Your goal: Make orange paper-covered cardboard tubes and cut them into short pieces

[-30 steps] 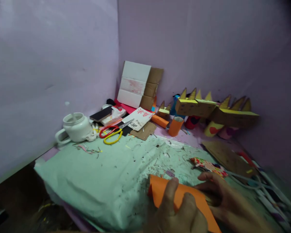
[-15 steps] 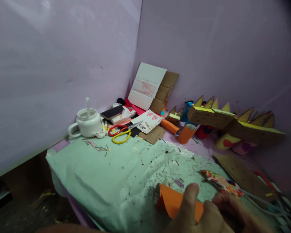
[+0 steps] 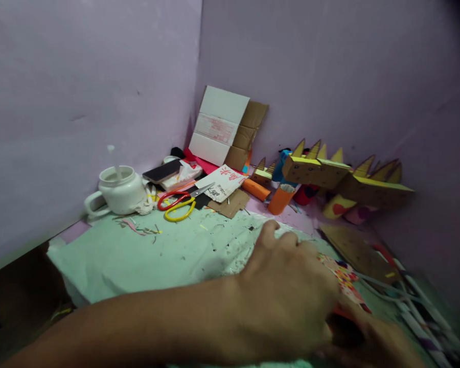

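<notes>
My left hand [image 3: 287, 291] reaches in from the lower left, its back to me and its fingers curled over toward the right. Close against it at the lower right is my right hand [image 3: 383, 337], blurred and partly cut off by the frame. Between the two hands shows a small bit of the orange paper tube [image 3: 343, 309]; the rest of it is hidden behind the hands. Both hands look closed around it. Just beyond them lies a floral-patterned piece [image 3: 345, 281].
Scissors [image 3: 182, 202] with red and yellow handles lie near a white mug [image 3: 120, 191] and a phone [image 3: 162, 171]. Cardboard figures with spikes [image 3: 322, 174] stand along the right wall, beside an orange tube [image 3: 281, 199]. Paper scraps litter the green cloth [image 3: 138, 266].
My left hand has swung up and across, so its forearm now crosses the view. The orange tube, plainly visible before, is mostly covered. The view has shifted to the right.
</notes>
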A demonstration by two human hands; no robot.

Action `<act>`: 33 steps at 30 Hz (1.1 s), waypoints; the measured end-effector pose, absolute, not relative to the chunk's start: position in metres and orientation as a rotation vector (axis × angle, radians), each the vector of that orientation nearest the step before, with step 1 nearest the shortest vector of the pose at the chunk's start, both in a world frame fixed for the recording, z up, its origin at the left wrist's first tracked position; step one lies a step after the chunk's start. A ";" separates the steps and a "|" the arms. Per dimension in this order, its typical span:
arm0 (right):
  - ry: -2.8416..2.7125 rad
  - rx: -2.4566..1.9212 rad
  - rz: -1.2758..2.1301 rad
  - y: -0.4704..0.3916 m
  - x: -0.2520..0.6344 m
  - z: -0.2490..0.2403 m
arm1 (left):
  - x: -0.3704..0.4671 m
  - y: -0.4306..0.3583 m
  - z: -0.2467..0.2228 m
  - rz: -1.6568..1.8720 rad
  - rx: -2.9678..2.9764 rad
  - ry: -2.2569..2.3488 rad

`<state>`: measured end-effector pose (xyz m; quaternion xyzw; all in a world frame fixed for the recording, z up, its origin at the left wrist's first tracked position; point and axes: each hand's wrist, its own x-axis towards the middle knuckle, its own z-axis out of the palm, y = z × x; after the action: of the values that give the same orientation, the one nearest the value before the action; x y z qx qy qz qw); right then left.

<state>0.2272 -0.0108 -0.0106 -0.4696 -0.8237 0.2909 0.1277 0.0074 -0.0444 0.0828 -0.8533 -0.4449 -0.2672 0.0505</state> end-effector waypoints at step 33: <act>-2.292 -1.358 0.954 -0.017 0.214 0.013 | 0.030 -0.060 0.069 -1.033 -2.226 -1.237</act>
<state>0.2143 -0.0170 0.0129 -0.4742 -0.8001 0.3329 0.1555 0.0301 -0.0598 0.0691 -0.7943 -0.4413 -0.3688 0.1957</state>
